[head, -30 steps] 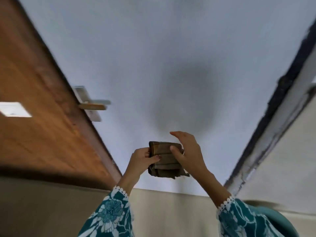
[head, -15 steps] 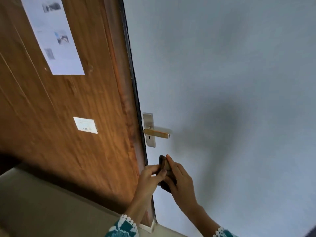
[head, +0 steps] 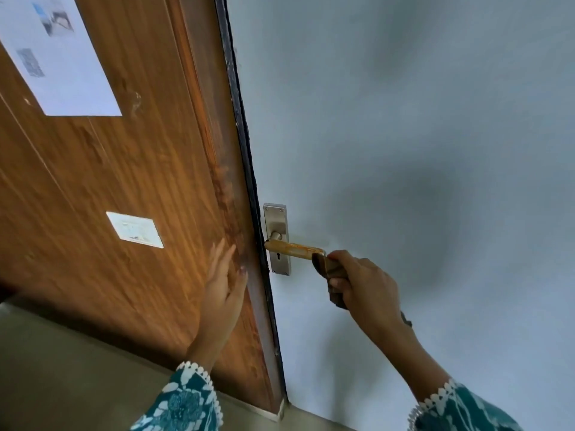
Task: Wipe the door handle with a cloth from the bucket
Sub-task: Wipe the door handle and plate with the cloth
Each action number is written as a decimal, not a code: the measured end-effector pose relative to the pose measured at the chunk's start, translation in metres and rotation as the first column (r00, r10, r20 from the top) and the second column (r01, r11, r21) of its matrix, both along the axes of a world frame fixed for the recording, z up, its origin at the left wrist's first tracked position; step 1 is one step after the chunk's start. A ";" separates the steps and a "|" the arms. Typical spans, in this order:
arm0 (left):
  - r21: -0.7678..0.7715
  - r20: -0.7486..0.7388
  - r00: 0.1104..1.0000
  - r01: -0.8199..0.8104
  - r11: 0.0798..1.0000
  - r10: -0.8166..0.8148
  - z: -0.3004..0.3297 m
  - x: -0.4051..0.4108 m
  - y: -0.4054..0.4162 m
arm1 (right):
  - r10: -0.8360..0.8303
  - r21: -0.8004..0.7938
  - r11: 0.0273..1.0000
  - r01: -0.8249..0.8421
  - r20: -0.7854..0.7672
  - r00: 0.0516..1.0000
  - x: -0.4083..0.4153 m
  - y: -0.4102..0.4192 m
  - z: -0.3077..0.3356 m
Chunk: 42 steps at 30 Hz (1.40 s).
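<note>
A brass-coloured lever door handle [head: 292, 248] sticks out to the right from a silver backplate [head: 278, 219] on the pale grey door. My right hand [head: 364, 284] is shut on a folded brown cloth [head: 326, 268], whose top end touches the free tip of the handle. My left hand [head: 224, 286] is open, fingers spread flat against the brown wooden panel [head: 124, 169] just left of the dark door edge. No bucket is in view.
A white printed sheet [head: 59, 57] and a small white label [head: 134, 229] are stuck on the wooden panel. A beige floor [head: 62, 384] runs along the bottom left. The grey door surface [head: 420, 135] fills the right side.
The view has closed in on the handle. My left hand has let go of the cloth and moved onto the wood panel; my right hand has carried the cloth up to the handle's tip.
</note>
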<state>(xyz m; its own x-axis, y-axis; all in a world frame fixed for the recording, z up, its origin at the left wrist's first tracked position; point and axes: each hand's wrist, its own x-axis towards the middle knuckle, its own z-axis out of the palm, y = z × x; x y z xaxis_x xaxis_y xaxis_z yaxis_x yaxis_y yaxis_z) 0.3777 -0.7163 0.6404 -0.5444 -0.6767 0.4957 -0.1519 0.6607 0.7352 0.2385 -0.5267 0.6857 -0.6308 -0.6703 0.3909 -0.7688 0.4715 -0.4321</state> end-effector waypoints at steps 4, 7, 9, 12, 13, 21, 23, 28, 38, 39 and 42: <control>-0.238 0.021 0.996 -0.082 0.968 0.089 0.004 -0.017 -0.054 | -0.051 0.008 0.999 0.053 -0.113 0.992 -0.004 -0.039 0.001; -0.312 -0.004 0.989 -0.139 0.940 0.145 0.011 -0.033 -0.090 | -0.076 0.038 0.996 0.085 -0.192 0.979 -0.003 -0.079 0.008; -0.412 -0.009 0.991 -0.126 0.902 0.135 0.012 -0.045 -0.109 | -0.105 0.038 0.992 0.118 -0.253 0.962 -0.001 -0.108 0.016; -0.575 -0.043 0.994 -0.105 0.812 0.098 0.008 -0.064 -0.132 | -0.133 0.148 0.973 0.177 -0.269 0.954 0.010 -0.151 0.025; -0.613 -0.063 0.994 -0.112 0.782 0.093 0.006 -0.069 -0.140 | -0.151 0.191 0.960 0.204 -0.261 0.954 0.014 -0.163 0.024; -0.690 -0.234 0.966 -0.245 0.682 0.111 -0.008 -0.093 -0.157 | -0.240 0.159 0.935 0.316 -0.372 0.897 0.027 -0.192 -0.016; -0.696 -0.256 0.963 -0.248 0.674 0.089 -0.010 -0.096 -0.160 | -0.250 0.147 0.934 0.327 -0.386 0.888 0.024 -0.188 -0.022; -0.730 -0.281 0.958 -0.248 0.637 0.052 -0.016 -0.100 -0.162 | -0.356 0.180 0.880 0.440 -0.364 0.860 0.014 -0.155 -0.021; -0.726 -0.324 0.946 -0.259 0.637 0.015 -0.018 -0.104 -0.164 | -0.348 0.240 0.854 0.462 -0.396 0.850 0.023 -0.174 -0.019; -0.725 -0.320 0.947 -0.256 0.640 0.016 -0.018 -0.104 -0.164 | -0.318 0.225 0.872 0.435 -0.415 0.852 0.027 -0.186 -0.019; -0.717 -0.309 0.951 -0.244 0.652 0.016 -0.018 -0.102 -0.163 | -0.259 0.208 0.903 0.376 -0.434 0.863 0.035 -0.207 -0.019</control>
